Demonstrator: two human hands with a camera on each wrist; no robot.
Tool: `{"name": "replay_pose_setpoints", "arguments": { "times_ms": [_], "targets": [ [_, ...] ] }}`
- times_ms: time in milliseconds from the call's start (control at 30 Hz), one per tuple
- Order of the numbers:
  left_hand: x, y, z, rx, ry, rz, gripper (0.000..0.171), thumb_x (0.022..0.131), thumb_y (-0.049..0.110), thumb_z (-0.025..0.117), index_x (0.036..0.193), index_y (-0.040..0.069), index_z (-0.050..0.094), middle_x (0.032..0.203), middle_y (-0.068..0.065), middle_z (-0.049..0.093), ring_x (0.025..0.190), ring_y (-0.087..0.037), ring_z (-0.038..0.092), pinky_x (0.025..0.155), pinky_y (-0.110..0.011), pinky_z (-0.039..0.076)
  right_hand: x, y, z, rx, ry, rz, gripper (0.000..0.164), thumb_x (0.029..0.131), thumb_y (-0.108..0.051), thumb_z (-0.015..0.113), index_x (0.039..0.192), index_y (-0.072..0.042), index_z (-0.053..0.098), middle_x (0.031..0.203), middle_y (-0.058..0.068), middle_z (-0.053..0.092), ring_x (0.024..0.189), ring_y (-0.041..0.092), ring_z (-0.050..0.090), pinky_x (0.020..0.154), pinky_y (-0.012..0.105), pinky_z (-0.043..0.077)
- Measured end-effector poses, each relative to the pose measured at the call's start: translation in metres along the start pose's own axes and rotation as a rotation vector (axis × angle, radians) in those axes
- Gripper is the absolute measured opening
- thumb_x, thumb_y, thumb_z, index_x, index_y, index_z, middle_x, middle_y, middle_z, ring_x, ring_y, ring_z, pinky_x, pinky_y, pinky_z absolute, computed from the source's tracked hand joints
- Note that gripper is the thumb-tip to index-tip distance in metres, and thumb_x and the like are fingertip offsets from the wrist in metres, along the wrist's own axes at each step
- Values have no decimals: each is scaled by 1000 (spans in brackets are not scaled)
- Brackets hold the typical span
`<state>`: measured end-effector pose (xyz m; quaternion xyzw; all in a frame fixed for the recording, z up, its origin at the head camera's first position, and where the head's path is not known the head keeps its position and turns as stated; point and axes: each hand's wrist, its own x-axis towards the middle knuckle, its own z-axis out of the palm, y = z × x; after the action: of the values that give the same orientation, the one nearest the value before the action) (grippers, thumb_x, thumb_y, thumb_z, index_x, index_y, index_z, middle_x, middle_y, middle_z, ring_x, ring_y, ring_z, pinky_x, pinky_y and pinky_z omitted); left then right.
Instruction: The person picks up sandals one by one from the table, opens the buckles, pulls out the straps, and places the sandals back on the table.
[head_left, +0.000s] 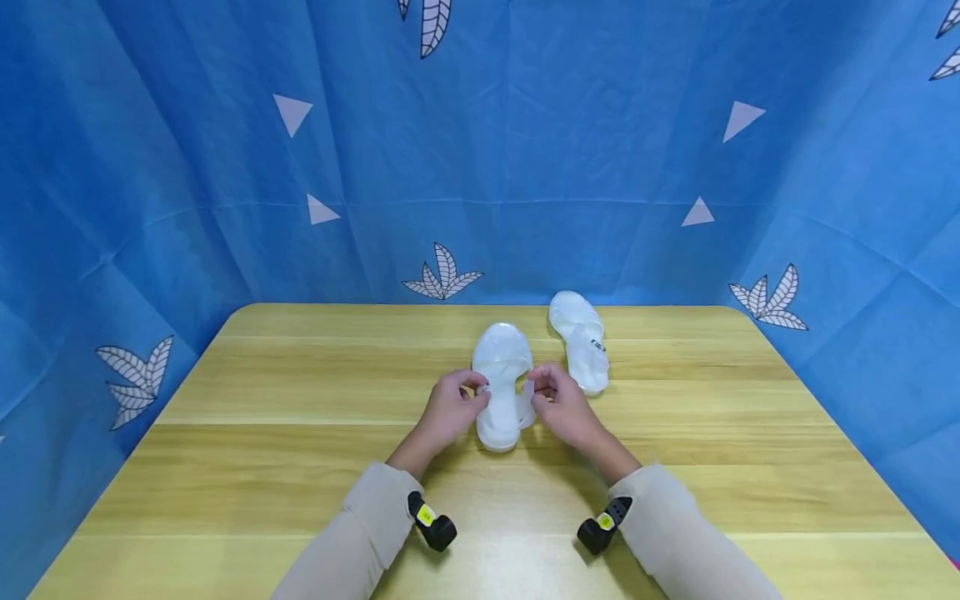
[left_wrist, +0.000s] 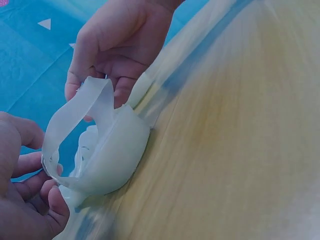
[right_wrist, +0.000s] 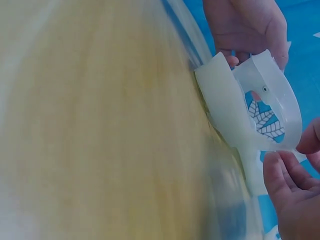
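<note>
The sandal (head_left: pixel 503 398) is smooth, glossy, probably plastic.

Blue curtain (head_left: pixel 510 133) right across the back & both sides, creased w/ fold lines, white leaf prints (head_left: pixel 444 279) & pale triangles (head_left: pixel 292 114) all over; below it, lt. wood bench (head_left: pixel 247 475), rounded far corners, grain running L-R, soft glare nr. front ctr.
</note>
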<state>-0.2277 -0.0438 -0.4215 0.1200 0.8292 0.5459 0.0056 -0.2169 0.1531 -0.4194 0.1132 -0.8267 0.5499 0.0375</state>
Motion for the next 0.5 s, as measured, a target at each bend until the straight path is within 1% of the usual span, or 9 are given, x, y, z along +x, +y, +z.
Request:
{"name": "replay_pose_setpoints", "arguments": {
  "times_ms": [100,267,400,500],
  "targets": [
    [-5,0,-1,1,-17,-8,16,87,11,62,100,3,65,96,-7,61,60,-11,45,50,-22,40,-6,-1,1,35,5,1,26,83,11,47,108,7,52,101,21,60,94,27,54,77,20,45],
    [-11,1,-1,10,-52,3,14,87,11,62,99,4,64,96,-6,60,60,-11,45,49,-21,39,-16,-3,1,71,22,-5,25,80,14,46,104,9,51,100,22,58,93,27,55,76,19,45],
    [-17,3,-2,26,-87,1,15,87,13,63,100,6,64,94,-5,60,61,-11,45,49,-21,38,-23,-3,0,67,26,1,24,79,15,46,101,7,51,96,19,57,89,22,53,75,20,45],
    [-21,3,-3,37,-116,14,15,87,13,64,100,5,63,93,-5,59,61,-12,45,50,-21,38,-28,-1,0,59,24,3,24,78,16,46,99,7,51,94,17,57,87,20,53,74,20,46]
  ]
}}
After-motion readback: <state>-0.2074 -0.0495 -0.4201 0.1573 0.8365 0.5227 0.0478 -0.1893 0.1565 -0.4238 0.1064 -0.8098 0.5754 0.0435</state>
